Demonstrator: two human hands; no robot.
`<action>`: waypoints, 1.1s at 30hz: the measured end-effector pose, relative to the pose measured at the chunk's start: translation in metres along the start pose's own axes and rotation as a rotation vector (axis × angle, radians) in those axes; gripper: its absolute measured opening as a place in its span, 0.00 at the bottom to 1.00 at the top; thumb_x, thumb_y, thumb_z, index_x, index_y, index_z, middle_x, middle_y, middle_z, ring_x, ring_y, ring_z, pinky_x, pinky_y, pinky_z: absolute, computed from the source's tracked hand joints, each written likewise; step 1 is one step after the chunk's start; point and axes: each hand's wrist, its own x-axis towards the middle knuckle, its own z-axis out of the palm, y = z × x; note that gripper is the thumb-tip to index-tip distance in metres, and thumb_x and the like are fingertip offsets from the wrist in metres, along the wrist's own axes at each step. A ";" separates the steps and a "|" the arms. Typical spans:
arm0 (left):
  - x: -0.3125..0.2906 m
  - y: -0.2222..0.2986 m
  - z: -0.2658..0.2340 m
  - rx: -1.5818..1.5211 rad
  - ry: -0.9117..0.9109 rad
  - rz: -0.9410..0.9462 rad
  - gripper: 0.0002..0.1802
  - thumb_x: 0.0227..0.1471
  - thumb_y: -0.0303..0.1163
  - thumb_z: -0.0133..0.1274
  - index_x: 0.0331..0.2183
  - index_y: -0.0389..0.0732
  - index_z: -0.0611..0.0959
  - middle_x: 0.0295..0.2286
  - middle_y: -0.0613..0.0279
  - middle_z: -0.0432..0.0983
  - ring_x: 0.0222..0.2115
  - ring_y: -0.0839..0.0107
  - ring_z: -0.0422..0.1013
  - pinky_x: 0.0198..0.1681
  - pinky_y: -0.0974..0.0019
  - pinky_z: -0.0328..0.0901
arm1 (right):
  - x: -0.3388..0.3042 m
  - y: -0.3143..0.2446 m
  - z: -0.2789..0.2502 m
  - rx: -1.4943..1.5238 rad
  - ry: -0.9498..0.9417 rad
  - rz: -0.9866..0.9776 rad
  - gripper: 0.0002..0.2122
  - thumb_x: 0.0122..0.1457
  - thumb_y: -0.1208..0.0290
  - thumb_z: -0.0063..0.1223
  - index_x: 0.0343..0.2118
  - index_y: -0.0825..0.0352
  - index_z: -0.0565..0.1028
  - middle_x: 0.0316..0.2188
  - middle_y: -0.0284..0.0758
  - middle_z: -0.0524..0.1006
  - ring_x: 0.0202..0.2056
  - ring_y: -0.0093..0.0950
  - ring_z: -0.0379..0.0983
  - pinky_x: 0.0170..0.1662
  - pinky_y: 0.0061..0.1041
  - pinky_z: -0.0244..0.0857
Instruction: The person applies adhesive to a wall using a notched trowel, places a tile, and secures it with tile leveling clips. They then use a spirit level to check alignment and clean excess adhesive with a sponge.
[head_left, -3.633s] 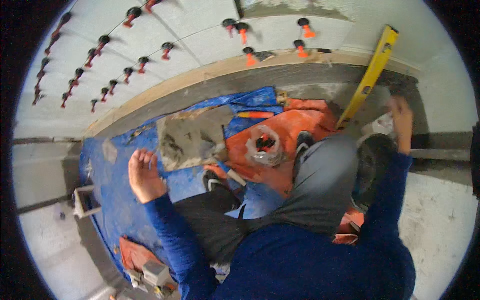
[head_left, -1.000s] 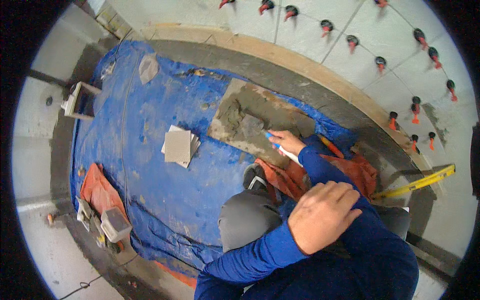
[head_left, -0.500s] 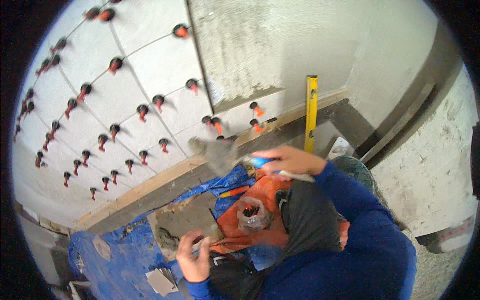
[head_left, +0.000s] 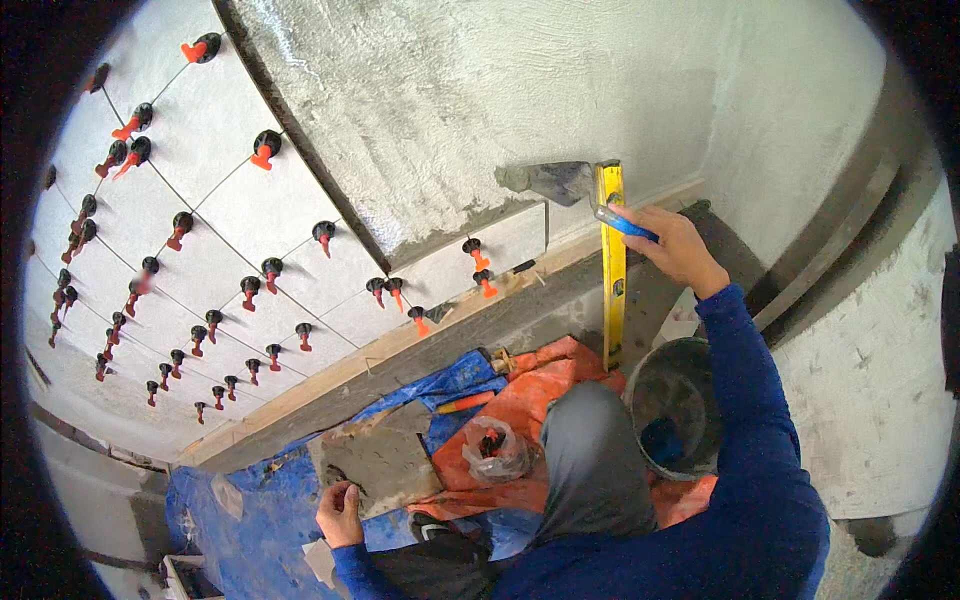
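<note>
My right hand (head_left: 672, 245) is closed around the blue handle of a trowel (head_left: 567, 183), held out toward the wall at the top of the yellow spirit level (head_left: 614, 270). Grey mortar (head_left: 515, 178) clings to the blade's tip. Whether the blade touches the wall, I cannot tell. Down at the left, my left hand (head_left: 342, 518) has its fingers curled together by the edge of a flat, mortar-smeared slab (head_left: 400, 460). What those fingers hold, if anything, is hidden. White tiles (head_left: 250, 220) cover the wall's left part, with black and red levelling clips (head_left: 266, 148) at their joints.
Bare plastered wall (head_left: 480, 110) lies right of the tiles, above a wooden batten (head_left: 300, 400). A dark bucket (head_left: 678, 405) stands near my right arm. A clear bag of clips (head_left: 497, 450) sits on an orange sheet (head_left: 535, 375), next to a blue tarp (head_left: 250, 520).
My right hand has carried the trowel up and right, from beside the batten to the level's top. My left hand has moved left and its fingers have closed. The view has shifted right.
</note>
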 end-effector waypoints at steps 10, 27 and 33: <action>0.000 -0.017 0.006 0.087 -0.019 -0.075 0.14 0.55 0.36 0.61 0.37 0.33 0.85 0.26 0.57 0.82 0.28 0.71 0.77 0.35 0.66 0.70 | -0.001 0.066 0.053 -0.466 0.095 -0.203 0.22 0.62 0.63 0.53 0.60 0.40 0.72 0.31 0.32 0.72 0.32 0.34 0.74 0.34 0.35 0.71; -0.012 -0.039 -0.050 -0.324 0.159 -0.182 0.19 0.58 0.40 0.61 0.40 0.32 0.82 0.36 0.55 0.81 0.34 0.68 0.78 0.37 0.66 0.75 | 0.011 0.044 0.012 -0.381 0.088 -0.179 0.21 0.61 0.65 0.52 0.58 0.41 0.75 0.34 0.32 0.75 0.37 0.34 0.75 0.37 0.35 0.72; -0.010 -0.041 -0.046 -0.304 0.129 -0.172 0.20 0.59 0.41 0.60 0.41 0.32 0.82 0.36 0.55 0.81 0.34 0.68 0.78 0.37 0.66 0.74 | 0.005 0.046 0.026 -0.469 0.066 -0.173 0.20 0.61 0.66 0.52 0.57 0.42 0.76 0.32 0.33 0.73 0.36 0.34 0.74 0.36 0.35 0.71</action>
